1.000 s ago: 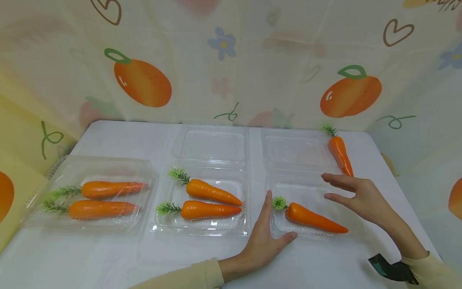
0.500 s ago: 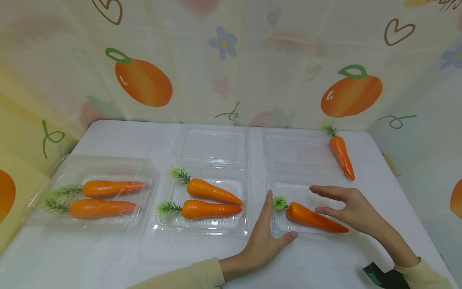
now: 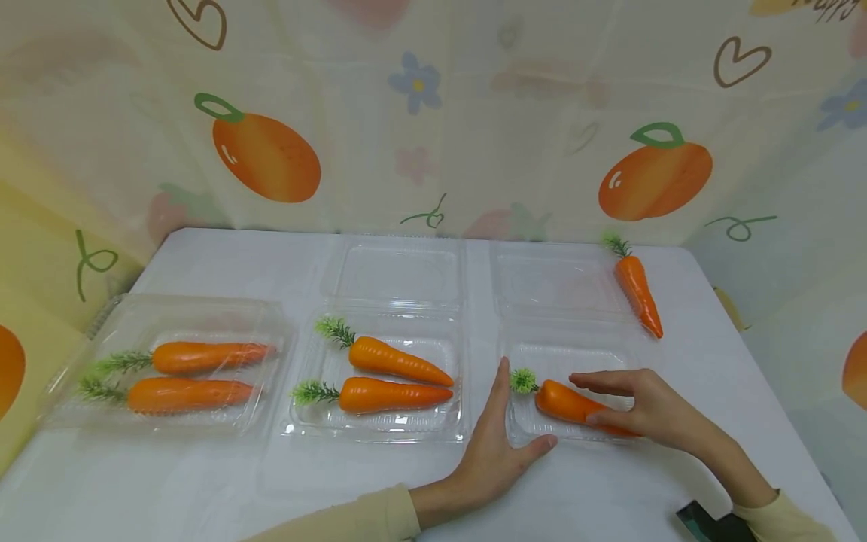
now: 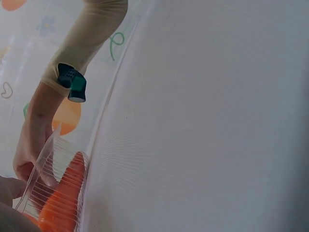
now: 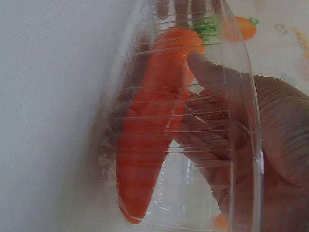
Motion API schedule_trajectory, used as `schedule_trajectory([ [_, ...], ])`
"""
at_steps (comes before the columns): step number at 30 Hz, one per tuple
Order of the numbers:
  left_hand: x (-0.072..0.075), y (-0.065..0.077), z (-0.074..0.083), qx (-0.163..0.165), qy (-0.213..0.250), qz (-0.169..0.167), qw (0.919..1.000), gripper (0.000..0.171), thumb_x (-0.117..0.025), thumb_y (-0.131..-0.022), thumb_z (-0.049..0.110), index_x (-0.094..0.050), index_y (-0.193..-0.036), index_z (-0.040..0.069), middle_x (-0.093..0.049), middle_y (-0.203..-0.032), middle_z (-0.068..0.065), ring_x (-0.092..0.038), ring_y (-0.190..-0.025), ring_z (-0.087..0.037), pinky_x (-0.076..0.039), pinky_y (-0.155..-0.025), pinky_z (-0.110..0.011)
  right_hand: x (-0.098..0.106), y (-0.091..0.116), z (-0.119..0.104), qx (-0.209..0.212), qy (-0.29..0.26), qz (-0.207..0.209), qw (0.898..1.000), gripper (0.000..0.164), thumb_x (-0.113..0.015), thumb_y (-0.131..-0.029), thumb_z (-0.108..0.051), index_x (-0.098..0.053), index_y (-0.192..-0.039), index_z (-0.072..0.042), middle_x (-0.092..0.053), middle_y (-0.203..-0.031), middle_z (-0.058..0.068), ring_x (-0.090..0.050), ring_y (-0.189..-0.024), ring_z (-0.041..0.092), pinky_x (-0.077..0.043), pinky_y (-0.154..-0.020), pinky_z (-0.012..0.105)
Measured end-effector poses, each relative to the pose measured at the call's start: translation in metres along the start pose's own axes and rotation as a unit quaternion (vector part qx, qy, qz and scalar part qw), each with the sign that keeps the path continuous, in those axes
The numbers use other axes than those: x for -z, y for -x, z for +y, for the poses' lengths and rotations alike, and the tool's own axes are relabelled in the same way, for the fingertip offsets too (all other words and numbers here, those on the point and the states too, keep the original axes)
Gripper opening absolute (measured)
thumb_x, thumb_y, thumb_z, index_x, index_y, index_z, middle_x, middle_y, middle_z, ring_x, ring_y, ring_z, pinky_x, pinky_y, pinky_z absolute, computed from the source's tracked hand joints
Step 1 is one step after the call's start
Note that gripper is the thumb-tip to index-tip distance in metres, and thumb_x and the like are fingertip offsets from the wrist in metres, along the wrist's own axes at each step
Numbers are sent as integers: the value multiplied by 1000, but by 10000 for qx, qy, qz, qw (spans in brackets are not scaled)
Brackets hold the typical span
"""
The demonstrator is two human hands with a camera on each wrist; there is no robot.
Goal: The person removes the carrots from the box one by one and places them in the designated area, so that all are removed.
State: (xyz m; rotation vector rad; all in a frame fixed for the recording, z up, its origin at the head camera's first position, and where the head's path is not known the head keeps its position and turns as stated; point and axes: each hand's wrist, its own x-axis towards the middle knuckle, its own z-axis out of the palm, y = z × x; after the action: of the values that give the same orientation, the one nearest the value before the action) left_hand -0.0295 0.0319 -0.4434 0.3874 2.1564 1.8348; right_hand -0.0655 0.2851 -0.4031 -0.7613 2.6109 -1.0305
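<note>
A smooth orange carrot with a frilly green top (image 3: pixel 558 401) is lying in an open clear plastic container (image 3: pixel 558 357) on the white-covered counter (image 3: pixel 203 482). At three o'clock, the right hand (image 3: pixel 653 410) is arching over it, grip wide; contact I cannot tell. At eight o'clock, the left hand (image 3: pixel 489 461) is holding thumb and fingers spread just beside the container.

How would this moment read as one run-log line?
right hand: at carrot in right container | left hand: beside same container | middle container: open, two carrots | left container: lid down
</note>
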Motion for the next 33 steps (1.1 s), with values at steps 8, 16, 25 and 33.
schedule_trajectory([
  [8, -3, -1, -1, 111, 23, -60, 9999, 105, -76, -86, 24, -1, -159, 19, -5, -164, 3, -12, -149, -17, -15, -119, -46, -6, 1, 3, 32, -73, -103, 9999, 47, -77, -85, -26, -66, -126, -4, -68, -122, 10, -63, -111, 8, -56, -88, 31],
  [16, -2, 0, 0, 122, 61, -91, 9999, 105, -76, -86, 24, -1, -159, 20, -5, -164, 4, -11, -149, -16, -15, -120, -46, -10, 2, 3, -10, -37, -67, 10000, 48, -78, -84, -26, -66, -125, -3, -68, -121, 11, -63, -108, 6, -57, -85, 34],
  [25, -2, 0, -2, 53, 10, -43, 10000, 105, -76, -86, 25, -1, -159, 20, -5, -164, 5, -11, -149, -16, -15, -120, -46, -13, 1, 1, -186, 125, 54, 9997, 48, -79, -83, -25, -67, -123, -2, -70, -118, 11, -65, -104, 10, -58, -84, 38],
  [33, -1, 0, -2, -15, 25, 40, 10000, 105, -77, -86, 25, -2, -159, 20, -8, -164, 4, -13, -149, -16, -14, -120, -46, -7, -1, -5, -361, 403, 316, 9980, 48, -82, -80, -20, -68, -123, -3, -70, -117, 9, -66, -103, 15, -58, -84, 42],
])
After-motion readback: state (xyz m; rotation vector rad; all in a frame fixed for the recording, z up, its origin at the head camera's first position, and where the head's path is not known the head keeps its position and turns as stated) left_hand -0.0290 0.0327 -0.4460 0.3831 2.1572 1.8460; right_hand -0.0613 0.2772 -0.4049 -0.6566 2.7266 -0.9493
